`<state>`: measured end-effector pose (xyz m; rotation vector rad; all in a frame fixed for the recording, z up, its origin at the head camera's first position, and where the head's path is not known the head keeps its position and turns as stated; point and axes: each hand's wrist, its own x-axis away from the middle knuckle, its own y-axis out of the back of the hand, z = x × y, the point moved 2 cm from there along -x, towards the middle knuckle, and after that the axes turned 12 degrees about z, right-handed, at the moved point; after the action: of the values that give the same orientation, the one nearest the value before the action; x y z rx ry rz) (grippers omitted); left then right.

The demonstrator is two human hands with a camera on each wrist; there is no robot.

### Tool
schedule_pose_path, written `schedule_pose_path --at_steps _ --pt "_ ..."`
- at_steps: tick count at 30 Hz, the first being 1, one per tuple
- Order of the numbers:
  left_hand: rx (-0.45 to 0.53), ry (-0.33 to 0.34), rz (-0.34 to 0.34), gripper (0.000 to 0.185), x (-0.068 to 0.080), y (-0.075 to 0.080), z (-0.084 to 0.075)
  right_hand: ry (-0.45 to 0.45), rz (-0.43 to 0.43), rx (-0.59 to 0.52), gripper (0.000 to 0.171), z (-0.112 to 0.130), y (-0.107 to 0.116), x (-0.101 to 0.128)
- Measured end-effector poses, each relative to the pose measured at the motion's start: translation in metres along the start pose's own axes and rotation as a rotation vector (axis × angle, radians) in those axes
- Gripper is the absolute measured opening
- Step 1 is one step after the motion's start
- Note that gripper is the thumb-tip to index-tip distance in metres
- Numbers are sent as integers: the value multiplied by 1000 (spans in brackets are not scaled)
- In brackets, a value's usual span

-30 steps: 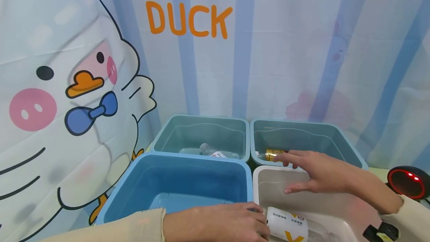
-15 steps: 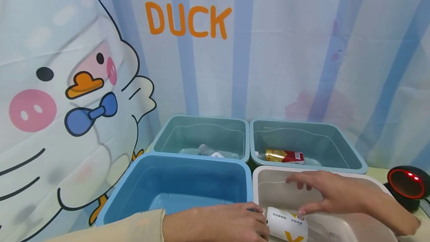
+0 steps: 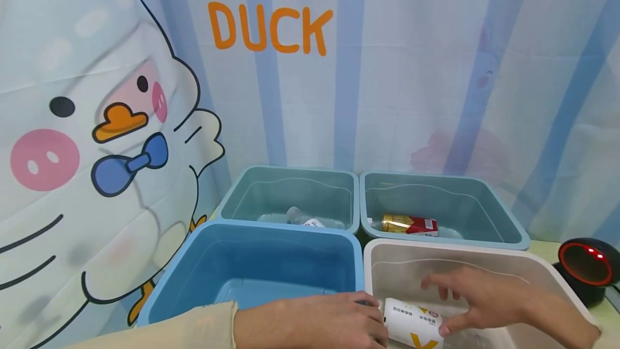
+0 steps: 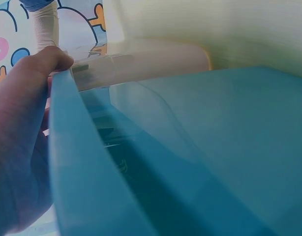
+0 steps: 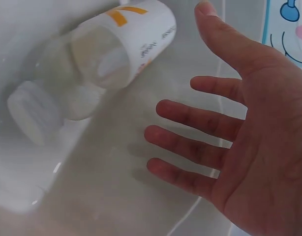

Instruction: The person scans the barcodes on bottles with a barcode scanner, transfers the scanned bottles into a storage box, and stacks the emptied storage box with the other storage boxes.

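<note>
— Lying on its side in the white bin (image 3: pixel 484 255) is a clear bottle (image 3: pixel 414 328), right?
— Yes. It looks light, smooth and slippery. Grab its labelled middle.
— The hands?
— Right hand (image 3: pixel 477 298) spread beside it, thumb touching, not gripping. Left hand (image 3: pixel 310 323) rests at the blue bin's rim (image 3: pixel 261 226); grip unclear.

The left hand (image 4: pixel 18 132) fills the left side of the view, pressed against the outer face of the blue bin's wall (image 4: pixel 82 182), with a fingertip hooked at the wall's top edge. Inside the wall, the blue bin's smooth interior slopes away to the right. Beyond the rim lies a pale, blurred cylindrical object (image 4: pixel 146 61); what it is cannot be told.
</note>
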<state>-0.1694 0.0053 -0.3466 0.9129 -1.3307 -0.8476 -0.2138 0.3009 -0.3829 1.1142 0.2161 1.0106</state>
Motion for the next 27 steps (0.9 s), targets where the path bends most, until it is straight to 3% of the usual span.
schedule_pose_path --at_steps 6,14,21,27 --pt "7 -3 9 53 0 0 1 -28 68 1 56 -6 -7 -2" --pt "0 -8 17 51 -1 0 1 -194 164 -3 59 -13 -14 -2" --pt "3 4 29 50 -2 1 1 -348 234 69 53 -15 -20 -6" --pt "24 5 38 52 -2 1 1 -422 273 38 51 -15 -26 -5"
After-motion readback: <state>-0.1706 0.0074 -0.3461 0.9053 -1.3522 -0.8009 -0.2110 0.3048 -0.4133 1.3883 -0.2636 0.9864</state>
